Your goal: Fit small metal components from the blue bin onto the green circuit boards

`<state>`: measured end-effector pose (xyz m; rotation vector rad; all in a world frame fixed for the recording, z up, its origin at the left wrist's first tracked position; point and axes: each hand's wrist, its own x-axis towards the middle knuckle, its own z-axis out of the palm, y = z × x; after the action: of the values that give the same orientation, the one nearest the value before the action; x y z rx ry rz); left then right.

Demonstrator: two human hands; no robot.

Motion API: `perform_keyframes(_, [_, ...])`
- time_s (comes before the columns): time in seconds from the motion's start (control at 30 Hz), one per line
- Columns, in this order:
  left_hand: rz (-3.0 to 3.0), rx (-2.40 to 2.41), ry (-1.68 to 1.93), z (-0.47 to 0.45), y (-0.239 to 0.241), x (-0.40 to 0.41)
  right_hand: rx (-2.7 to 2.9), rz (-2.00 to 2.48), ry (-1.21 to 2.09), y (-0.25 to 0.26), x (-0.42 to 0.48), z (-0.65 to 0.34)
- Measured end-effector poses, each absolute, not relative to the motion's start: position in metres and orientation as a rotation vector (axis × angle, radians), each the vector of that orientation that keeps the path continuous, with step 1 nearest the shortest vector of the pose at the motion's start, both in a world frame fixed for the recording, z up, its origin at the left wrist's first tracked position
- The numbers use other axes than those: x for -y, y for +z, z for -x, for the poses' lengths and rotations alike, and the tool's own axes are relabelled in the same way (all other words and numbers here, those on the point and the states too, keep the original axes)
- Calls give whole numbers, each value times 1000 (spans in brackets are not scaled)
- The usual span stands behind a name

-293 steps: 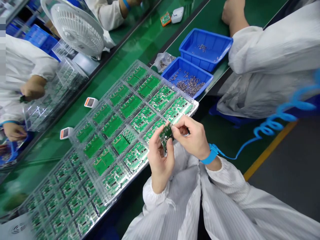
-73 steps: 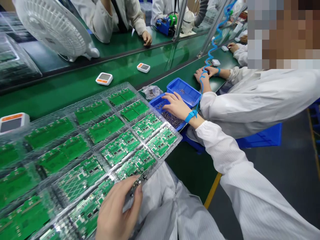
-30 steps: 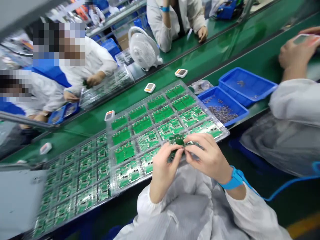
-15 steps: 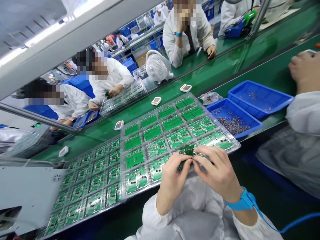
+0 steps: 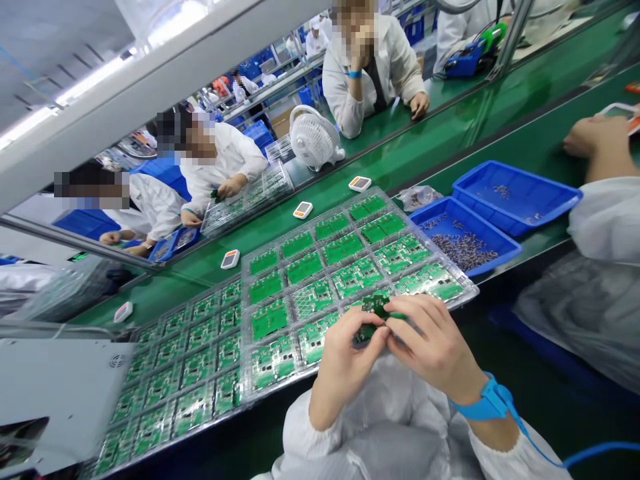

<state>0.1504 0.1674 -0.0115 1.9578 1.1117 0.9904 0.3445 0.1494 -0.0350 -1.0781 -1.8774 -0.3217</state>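
Observation:
Both my hands meet at the near edge of a clear plastic tray [image 5: 250,257] full of green circuit boards. My left hand [image 5: 345,363] is closed around a small green circuit board [image 5: 374,308], gripping it from the left. My right hand [image 5: 435,347], with a blue wrist strap [image 5: 487,405], pinches the same board from the right with curled fingers. The board is held just above the tray's front row.
A second tray of boards [image 5: 175,387] lies to the left. Two blue bins [image 5: 467,237] [image 5: 517,197] with small metal parts sit right of the tray. Small white timers [image 5: 303,210] dot the green belt. A white fan [image 5: 313,140] and other workers sit across; a neighbour's arm [image 5: 600,143] is at right.
My right hand came back from the blue parts bin to the board in my left hand. Over the last second both hands stay on it with little shift, while my head tilted up.

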Motion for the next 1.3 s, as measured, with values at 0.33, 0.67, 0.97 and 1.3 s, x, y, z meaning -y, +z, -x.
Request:
perform_keyframes(0.33, [-1945,-1118,942,-149,-9,-166,1907,1087,-299,-38,-151,-345])
perform_keyframes(0.67, [-1999,-1122,927,-151,-8,-164,1880,1121,-247,-36,-150,-342])
perform_keyframes(0.97, [-2075,-1067,904,-149,-11,-167,1911,1155,-235,-35,-146,-342])
perform_keyframes(1.3, [-2038,-1084,955,-147,-11,-168,1825,1149,-276,-40,-144,-344])
